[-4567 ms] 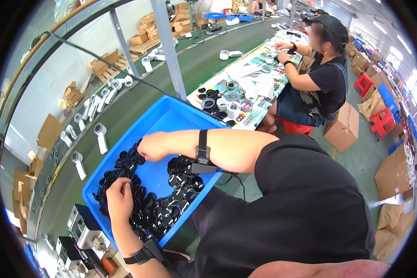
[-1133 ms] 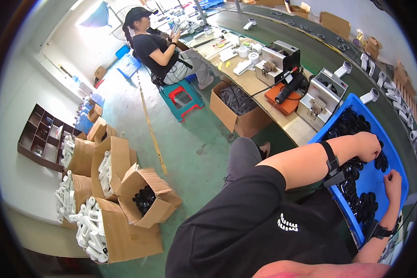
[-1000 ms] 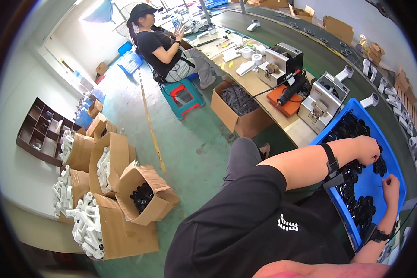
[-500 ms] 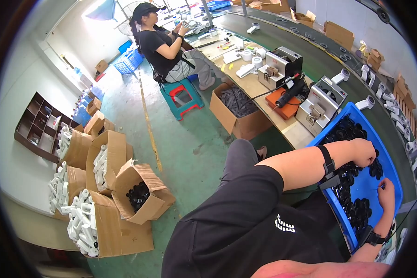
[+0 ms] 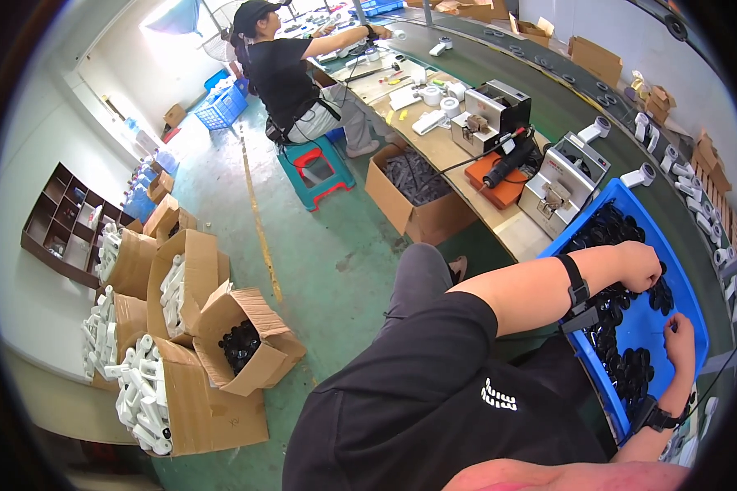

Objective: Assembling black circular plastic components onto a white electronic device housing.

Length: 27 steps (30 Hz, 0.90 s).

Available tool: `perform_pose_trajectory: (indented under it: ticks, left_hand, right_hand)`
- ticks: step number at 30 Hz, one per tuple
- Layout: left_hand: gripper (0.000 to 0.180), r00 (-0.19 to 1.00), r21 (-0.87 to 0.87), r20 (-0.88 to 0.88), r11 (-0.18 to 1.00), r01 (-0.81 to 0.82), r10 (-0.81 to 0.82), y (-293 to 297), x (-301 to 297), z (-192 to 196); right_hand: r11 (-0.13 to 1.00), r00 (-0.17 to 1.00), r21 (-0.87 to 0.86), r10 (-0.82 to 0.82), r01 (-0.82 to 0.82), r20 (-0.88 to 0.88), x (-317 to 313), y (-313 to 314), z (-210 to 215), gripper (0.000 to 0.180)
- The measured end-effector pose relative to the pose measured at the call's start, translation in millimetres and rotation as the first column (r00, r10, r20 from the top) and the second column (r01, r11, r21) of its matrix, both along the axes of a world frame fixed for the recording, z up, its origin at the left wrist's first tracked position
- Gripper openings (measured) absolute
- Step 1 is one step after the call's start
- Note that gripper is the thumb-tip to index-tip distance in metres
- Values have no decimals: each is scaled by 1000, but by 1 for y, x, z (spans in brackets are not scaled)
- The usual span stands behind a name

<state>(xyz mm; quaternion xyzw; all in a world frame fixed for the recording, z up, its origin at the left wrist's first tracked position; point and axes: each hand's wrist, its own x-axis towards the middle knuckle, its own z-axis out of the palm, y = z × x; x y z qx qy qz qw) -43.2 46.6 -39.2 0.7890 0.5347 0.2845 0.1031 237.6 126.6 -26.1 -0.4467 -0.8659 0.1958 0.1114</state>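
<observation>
My left hand (image 5: pixel 637 267) reaches over the far half of a blue plastic bin (image 5: pixel 643 323), its fingers curled down at the black oval parts (image 5: pixel 660 296) there. What it grips, if anything, is hidden behind the knuckles. On the bin's right side my right hand (image 5: pixel 680 340) is closed in a pinch, with a small dark thing at its fingertips, too small to name. Glossy black parts (image 5: pixel 633 372) lie heaped along the bin's near left side, and a second heap (image 5: pixel 610 225) fills its far end.
Beyond the bin stand two metal bench machines (image 5: pixel 563 184) and a dark hand tool (image 5: pixel 506 166) on an orange block. A conveyor (image 5: pixel 540 90) carries white parts along the right. Left are cartons (image 5: pixel 213 409) of white parts. A co-worker (image 5: pixel 282 78) sits on a stool (image 5: pixel 315 172).
The co-worker's arm has stretched out toward the conveyor, where a hand is now at a white part. My two hands stay at nearly the same places in the bin.
</observation>
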Motion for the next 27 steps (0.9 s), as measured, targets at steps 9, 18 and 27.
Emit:
perform_pose_trajectory:
  ticks: [9,18,27]
  left_hand:
    - [20,1000,8,-15,1000,-3,3,1,2,-2]
    - [20,1000,-16,-26,1000,-7,7,2,1,-2]
    - [20,999,-48,-40,999,-1,-1,-1,1,1]
  right_hand:
    - [1000,1000,-16,-5,5,7,2,-3,1,8]
    - [1000,1000,-31,0,1,21,-2,-9,7,11]
    - [989,998,134,63,-61,-7,8,2,-9,8]
